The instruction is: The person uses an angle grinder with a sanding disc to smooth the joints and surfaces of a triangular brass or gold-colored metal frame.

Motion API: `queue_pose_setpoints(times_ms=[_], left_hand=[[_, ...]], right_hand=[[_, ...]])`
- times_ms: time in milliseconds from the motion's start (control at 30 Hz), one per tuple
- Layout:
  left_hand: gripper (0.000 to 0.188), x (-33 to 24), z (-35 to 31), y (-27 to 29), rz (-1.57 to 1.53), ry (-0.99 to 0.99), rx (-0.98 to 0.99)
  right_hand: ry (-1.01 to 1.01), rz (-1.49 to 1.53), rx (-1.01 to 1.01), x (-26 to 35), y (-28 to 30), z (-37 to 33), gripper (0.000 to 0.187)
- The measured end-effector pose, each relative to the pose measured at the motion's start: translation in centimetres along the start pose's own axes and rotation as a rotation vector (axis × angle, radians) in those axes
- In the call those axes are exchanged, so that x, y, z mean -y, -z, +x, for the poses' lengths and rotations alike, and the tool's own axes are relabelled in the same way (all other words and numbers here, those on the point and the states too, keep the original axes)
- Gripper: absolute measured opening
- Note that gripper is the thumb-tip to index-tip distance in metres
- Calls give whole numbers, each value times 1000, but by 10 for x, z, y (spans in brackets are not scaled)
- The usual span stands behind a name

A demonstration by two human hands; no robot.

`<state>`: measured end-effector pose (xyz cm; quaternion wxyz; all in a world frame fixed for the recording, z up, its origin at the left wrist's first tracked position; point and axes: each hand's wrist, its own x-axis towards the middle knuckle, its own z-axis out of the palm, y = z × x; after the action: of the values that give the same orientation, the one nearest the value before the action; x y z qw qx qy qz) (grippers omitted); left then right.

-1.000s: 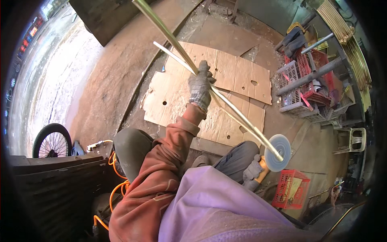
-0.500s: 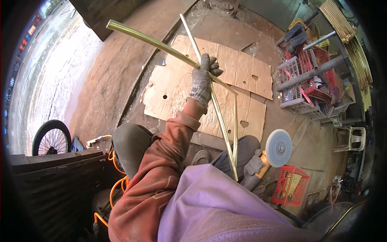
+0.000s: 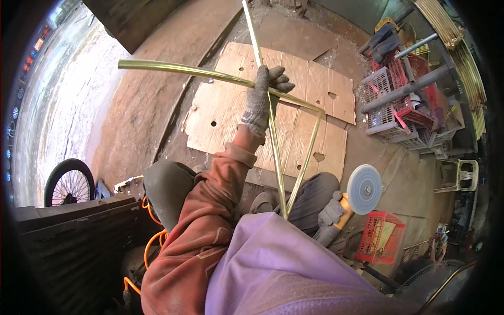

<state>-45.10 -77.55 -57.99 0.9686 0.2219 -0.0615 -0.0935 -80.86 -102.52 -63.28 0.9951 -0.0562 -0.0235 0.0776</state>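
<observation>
1. On the dirt floor ahead, flattened cardboard sheets [image 3: 310, 113] spread out, probably as a work surface to keep pieces off the ground
2. Far right, stacked plastic crates [image 3: 399, 107] in red and white beside long grey pipes [image 3: 407, 86], parked clear of the working spot
3. At lower left, a bicycle wheel [image 3: 69, 182] standing by a dark wooden edge
4. Above the cardboard, a brass-coloured metal frame [image 3: 273, 131] raised high, three thin bars meeting as a triangle, lower tip down near the knees; likely held up to turn a joint into reach
5. At lower right, a hand grinder with a pale round disc [image 3: 364, 188], disc tilted away from the body
6. Gloved left hand [image 3: 262, 100] wrapped tight around the frame where two bars cross
7. Gloved right hand [image 3: 332, 211] clenched around the orange grinder handle
</observation>
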Motion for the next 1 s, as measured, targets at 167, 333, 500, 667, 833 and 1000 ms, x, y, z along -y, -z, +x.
queue_pose_setpoints(times_ms=[167, 333, 500, 667, 833, 1000], left_hand=[[69, -3, -14, -25, -2, 26, 55], [80, -5, -17, -28, 21, 69, 120], [77, -9, -22, -34, -3, 84, 191], [74, -11, -25, -44, -19, 107, 215], [76, -14, -30, -50, -28, 124, 249], [66, -17, -33, -61, -153, 165, 247]], right_hand=[[-10, 3, -10, 0, 0, 1, 58], [-23, 20, -21, -2, 1, 4, 58], [-34, 24, -24, -3, 1, 8, 58], [-44, 28, -26, -4, 3, 13, 58], [-62, 30, -31, -3, 4, 17, 59], [-63, 28, -37, -1, 3, 17, 59]])
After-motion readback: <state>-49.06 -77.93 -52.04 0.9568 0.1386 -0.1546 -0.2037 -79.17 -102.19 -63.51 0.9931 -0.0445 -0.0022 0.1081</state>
